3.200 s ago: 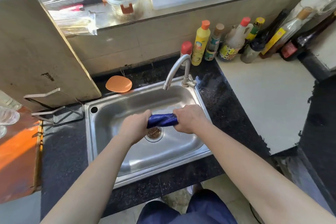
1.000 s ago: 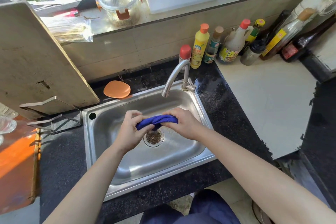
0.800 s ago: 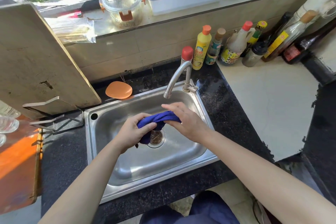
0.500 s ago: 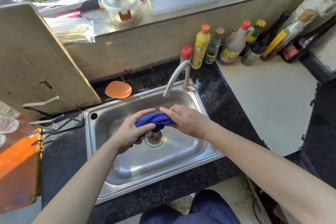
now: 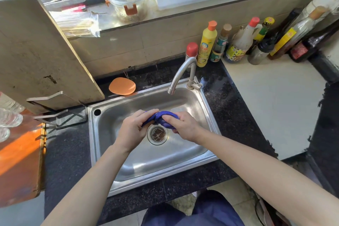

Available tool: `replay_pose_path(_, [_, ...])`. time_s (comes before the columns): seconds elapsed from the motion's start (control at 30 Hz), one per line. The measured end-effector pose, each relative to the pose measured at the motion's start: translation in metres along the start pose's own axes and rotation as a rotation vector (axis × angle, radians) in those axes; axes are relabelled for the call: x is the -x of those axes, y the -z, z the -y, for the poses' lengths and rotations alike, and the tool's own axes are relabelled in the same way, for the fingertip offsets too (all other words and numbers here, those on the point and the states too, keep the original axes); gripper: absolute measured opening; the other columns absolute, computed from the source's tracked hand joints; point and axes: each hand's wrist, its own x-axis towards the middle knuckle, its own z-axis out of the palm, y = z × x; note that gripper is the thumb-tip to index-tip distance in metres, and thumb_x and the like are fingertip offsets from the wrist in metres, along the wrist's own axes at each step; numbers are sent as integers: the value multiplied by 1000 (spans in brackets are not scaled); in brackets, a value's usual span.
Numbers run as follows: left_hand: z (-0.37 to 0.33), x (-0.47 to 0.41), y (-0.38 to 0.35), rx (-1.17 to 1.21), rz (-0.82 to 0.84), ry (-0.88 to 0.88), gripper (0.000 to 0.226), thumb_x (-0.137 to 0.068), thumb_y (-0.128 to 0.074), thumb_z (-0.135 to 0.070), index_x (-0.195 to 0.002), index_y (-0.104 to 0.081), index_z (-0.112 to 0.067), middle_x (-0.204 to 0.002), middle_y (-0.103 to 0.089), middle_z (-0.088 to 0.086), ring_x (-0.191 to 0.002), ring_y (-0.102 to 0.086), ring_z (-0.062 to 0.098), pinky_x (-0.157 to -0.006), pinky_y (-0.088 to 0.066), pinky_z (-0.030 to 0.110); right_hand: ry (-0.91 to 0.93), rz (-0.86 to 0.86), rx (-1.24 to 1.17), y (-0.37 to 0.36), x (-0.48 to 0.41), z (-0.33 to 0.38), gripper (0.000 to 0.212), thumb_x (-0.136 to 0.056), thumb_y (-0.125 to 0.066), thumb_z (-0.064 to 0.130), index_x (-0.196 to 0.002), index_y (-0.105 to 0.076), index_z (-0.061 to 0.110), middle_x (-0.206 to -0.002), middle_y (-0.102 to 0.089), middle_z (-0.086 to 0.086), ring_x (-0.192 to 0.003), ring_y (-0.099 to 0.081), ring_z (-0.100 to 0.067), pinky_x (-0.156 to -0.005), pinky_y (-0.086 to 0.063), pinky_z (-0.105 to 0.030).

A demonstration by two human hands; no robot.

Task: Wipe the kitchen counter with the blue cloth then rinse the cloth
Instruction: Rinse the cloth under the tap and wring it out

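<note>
we see a black speckled counter (image 5: pixel 66 152) running round the whole scene, with a pale wooden cutting board (image 5: pixel 36 51) leaning tilted in a metal rack at its left end. set into the counter is a stainless steel sink (image 5: pixel 165 174). over its basin we find both hands close together: the left hand (image 5: pixel 133 130) curls its fingers round one end of the blue cloth (image 5: pixel 163 117), and the right hand (image 5: pixel 185 126) grips the other end. a curved steel faucet (image 5: pixel 180 71) stands at the sink's back rim, spout pointing down just behind the hands. a yellow bottle (image 5: pixel 206 46) stands behind the faucet, beside other bottles. an orange disc (image 5: pixel 122 86) lies on the counter just behind the sink. the blue cloth is bunched and twisted between the hands, held over the round drain strainer (image 5: pixel 157 134).
</note>
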Motion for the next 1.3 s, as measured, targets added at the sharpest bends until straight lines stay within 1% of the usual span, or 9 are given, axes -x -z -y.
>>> replay_pose_path(0.17, [-7,10,-14,-161,-106,-24,38,-92,-54,-28,-130,-58,-30,-98,-68,0,-80,-67,24,-63,-57,36,-130,-16,-266,-6,13,7,24,-102,-55,24,-79,-60,18,-54,-43,6,-41,-35,-5,-37,-24,-18])
replay_pose_path(0.33, [-14,2,-11,60,58,261,37,-88,-62,-30,-123,-59,-43,-103,-72,-12,-94,-67,12,-83,-55,35,161,-80,468,14,11,-16,15,-95,-63,39,-99,-61,25,-84,-63,12,-72,-55,1,-69,-43,-21])
replay_pose_path(0.4, [-20,-1,-6,242,111,359,30,-89,-66,-24,-112,-67,-43,-101,-73,-21,-96,-67,2,-86,-51,24,277,-78,628,24,12,-26,45,-93,-63,44,-131,-48,27,-113,-62,4,-94,-59,-9,-83,-48,-28])
replay_pose_path(0.57, [-36,-2,3,611,228,559,25,-95,-63,-7,-113,-68,-25,-61,-60,-14,-53,-45,9,-46,-33,15,486,-36,814,30,18,-26,66,-97,-42,59,-152,-23,27,-128,-42,0,-95,-60,-23,-83,-54,-39])
replay_pose_path(0.73, [-36,-3,14,790,406,674,29,-93,-65,-38,-121,-66,-39,-76,-43,12,-56,-29,17,-49,-16,26,758,-107,956,35,1,-23,48,-100,-52,22,-145,-36,21,-133,-38,-7,-108,-60,-31,-92,-55,-43])
replay_pose_path(0.9, [-33,-1,23,787,440,649,69,-87,-76,-15,-138,-49,-52,-74,-44,10,-58,-26,19,-50,-19,30,956,14,1188,56,-7,-15,62,-97,-41,0,-150,-34,31,-120,-43,-14,-86,-55,-29,-78,-54,-42])
replay_pose_path(1.1, [-36,1,15,580,121,475,40,-85,-73,0,-123,-68,-13,-86,-75,-18,-65,-62,-5,-61,-44,6,906,17,1243,50,-8,-10,43,-104,-44,35,-144,-45,19,-87,-48,-13,-60,-48,-26,-54,-49,-42])
replay_pose_path(1.2, [-29,6,10,462,145,369,37,-87,-74,-8,-121,-70,-21,-109,-75,-15,-99,-68,0,-87,-50,16,914,-47,1314,48,-11,-11,46,-101,-45,49,-128,-61,15,-75,-50,-10,-49,-50,-27,-45,-43,-36])
replay_pose_path(1.3, [-14,5,8,176,188,211,35,-91,-70,-26,-127,-67,-29,-114,-73,-10,-107,-67,5,-96,-51,27,801,-125,1333,43,-9,-15,41,-96,-48,50,-101,-69,14,-61,-54,-8,-40,-51,-29,-39,-33,-28])
